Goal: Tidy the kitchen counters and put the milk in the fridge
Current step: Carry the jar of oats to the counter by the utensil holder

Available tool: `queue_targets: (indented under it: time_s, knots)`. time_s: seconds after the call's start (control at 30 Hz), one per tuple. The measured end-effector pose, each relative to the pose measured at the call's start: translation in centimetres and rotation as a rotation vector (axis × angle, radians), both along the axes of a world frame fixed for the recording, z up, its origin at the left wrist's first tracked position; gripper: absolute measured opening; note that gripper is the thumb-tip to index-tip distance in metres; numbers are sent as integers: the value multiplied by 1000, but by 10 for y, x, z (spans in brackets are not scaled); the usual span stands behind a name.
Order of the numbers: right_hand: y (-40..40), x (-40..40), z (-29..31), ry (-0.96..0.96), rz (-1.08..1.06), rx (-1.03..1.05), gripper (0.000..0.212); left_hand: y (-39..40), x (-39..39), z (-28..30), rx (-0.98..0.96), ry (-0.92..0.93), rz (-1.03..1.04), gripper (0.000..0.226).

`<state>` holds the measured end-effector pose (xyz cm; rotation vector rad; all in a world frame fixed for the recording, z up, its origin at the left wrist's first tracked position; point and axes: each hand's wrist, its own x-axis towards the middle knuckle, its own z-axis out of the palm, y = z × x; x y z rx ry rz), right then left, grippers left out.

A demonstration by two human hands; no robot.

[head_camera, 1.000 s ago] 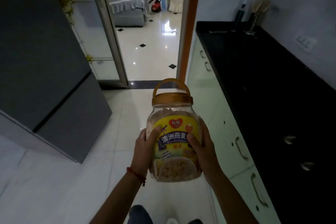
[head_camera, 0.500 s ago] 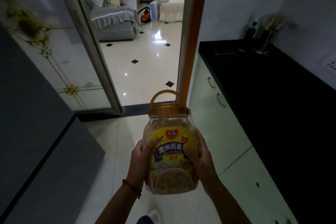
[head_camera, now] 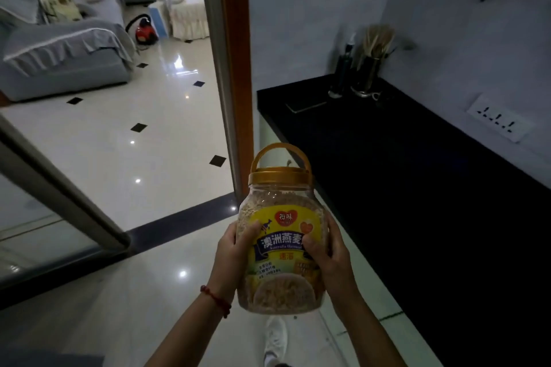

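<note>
I clasp the oat jar [head_camera: 280,250] between left hand [head_camera: 231,253] and right hand [head_camera: 326,259], both pressed on its sides; it looks full, heavy, slick, so the handle [head_camera: 280,155] seems safer.

1 oat jar [head_camera: 280,250] w/ 1 orange lid [head_camera: 279,179]. 2 hands on it: left hand [head_camera: 232,259], right hand [head_camera: 331,256]. 1 red wrist cord [head_camera: 215,299]. 1 black countertop [head_camera: 432,188]; at far edge 1 dark bottle [head_camera: 343,68], 1 utensil holder [head_camera: 369,71], 1 flat slab [head_camera: 307,105]. 1 wall socket strip [head_camera: 499,122]. 1 white shoe [head_camera: 275,340]. Next rm: 1 red vacuum [head_camera: 144,33], 1 backpack [head_camera: 58,6].
</note>
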<state>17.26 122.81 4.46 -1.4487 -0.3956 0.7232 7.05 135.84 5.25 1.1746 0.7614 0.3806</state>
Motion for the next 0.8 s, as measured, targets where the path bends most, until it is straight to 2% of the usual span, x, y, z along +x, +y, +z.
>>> queue_targets:
  time_s: [0.1,0.2,0.43,0.6,0.8]
  knots:
    - [25,45,2,11,-31,15,96,27,49,4,18,13,-13,110]
    - [50,89,7,31,-56,22,99,56,95,10,38,13,-49,111]
    - [86,170,8,56,-224,65,93,104,201,12,35,21,-211,109]
    - [99,224,2,109,-430,96,109,128,290,-2,10,41,-392,84]
    - [121,279,7,99,-639,104,103,161,388,-13,-35,34,-635,80]
